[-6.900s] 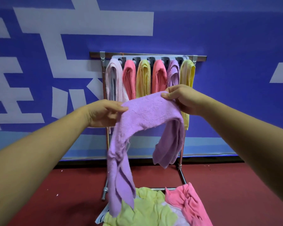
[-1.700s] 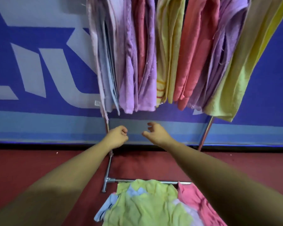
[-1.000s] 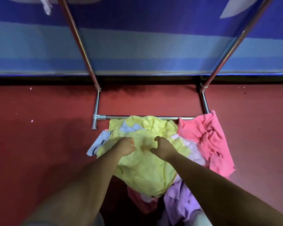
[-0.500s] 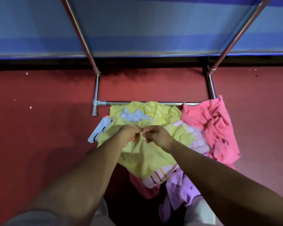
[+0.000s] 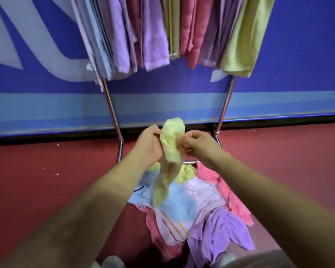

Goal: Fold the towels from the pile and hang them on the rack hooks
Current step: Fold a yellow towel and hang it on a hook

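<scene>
A yellow towel (image 5: 172,141) is held up in front of the body, above the pile (image 5: 182,207), bunched at the top and hanging down in a narrow twisted length whose lower end reaches the pile. Its upper part is gripped by the left hand (image 5: 148,147), fingers curled round the cloth from the left. It is pinched from the right by the right hand (image 5: 198,145), thumb and fingertips closed on an edge.

The pile is spread on the floor (image 5: 46,171) just in front of the rack (image 5: 112,115). A light-blue towel (image 5: 184,202), a white towel with orange stripes (image 5: 172,227), a purple towel (image 5: 219,231) and a pink towel (image 5: 230,194) can be made out in it, and a second yellow piece (image 5: 187,172) is seen near the base bar of the rack. The rack's two slanted metal legs are seen rising from that bar. Folded towels (image 5: 155,35) in pale blue, purple, pink and yellow are hung side by side along the top of the view; the hooks are cut off by the frame.

The floor is covered in a dull red surface with a few pale specks. Behind the rack a deep blue wall (image 5: 307,55) is seen, with a lighter blue band (image 5: 46,107) along its foot and a black strip (image 5: 46,138) where it meets the floor. Large white shapes (image 5: 46,45) are painted on the wall, cut off by the frame, and cannot be read as writing. No label or brand can be made out on the towels.
</scene>
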`<state>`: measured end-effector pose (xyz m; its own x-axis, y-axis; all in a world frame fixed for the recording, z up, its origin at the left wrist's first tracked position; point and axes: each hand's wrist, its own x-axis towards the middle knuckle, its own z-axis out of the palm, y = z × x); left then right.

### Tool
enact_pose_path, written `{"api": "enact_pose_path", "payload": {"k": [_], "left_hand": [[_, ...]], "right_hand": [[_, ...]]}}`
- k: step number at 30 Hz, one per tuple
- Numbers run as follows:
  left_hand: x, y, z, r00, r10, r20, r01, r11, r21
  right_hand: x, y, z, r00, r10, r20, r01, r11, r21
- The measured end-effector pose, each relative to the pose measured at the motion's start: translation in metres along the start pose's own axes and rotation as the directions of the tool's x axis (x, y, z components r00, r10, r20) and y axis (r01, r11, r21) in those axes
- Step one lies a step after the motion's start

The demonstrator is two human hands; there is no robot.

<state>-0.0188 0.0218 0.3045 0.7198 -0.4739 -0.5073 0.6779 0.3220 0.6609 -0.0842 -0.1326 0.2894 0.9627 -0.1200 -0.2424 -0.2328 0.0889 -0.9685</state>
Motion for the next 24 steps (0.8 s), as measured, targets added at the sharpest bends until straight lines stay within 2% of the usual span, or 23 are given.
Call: {"api": "enact_pose_path", "payload": {"k": [3, 7, 9, 11, 14, 17, 24], "left_hand": [[-0.055, 0.012, 0.025, 0.988, 0.032, 0.152, -0.027, 0.999, -0.031], [-0.091, 0.003, 0.032, 0.972, 0.081, 0.22, -0.072, 0.996, -0.05], [-0.095, -0.005, 0.027, 0.963, 0.107, 0.248, -0.116, 0.993, 0.024], [-0.098, -0.008, 0.023, 0.947, 0.173, 0.27, -0.219, 0.964, 0.148], [-0.099, 0.0, 0.017, 0.926, 0.274, 0.259, -0.346, 0.89, 0.298], [-0.097, 0.007, 0.011, 0.914, 0.347, 0.209, -0.404, 0.814, 0.418], [-0.094, 0.012, 0.003, 0.881, 0.467, 0.077, -0.445, 0.762, 0.471]], "right_hand": [[-0.032, -0.037, 0.003, 0.993, -0.07, -0.09, 0.073, 0.997, 0.034], [-0.071, -0.044, 0.017, 0.986, -0.166, 0.033, 0.168, 0.982, -0.091], [-0.081, -0.04, 0.02, 0.972, -0.232, -0.027, 0.223, 0.957, -0.184], [-0.082, -0.042, 0.017, 0.957, -0.281, -0.073, 0.26, 0.941, -0.216], [-0.08, -0.052, 0.005, 0.956, -0.278, -0.088, 0.258, 0.947, -0.191], [-0.079, -0.051, -0.007, 0.968, -0.25, 0.004, 0.239, 0.922, -0.306], [-0.079, -0.042, 0.0, 0.964, -0.234, 0.128, 0.258, 0.942, -0.215]]}}
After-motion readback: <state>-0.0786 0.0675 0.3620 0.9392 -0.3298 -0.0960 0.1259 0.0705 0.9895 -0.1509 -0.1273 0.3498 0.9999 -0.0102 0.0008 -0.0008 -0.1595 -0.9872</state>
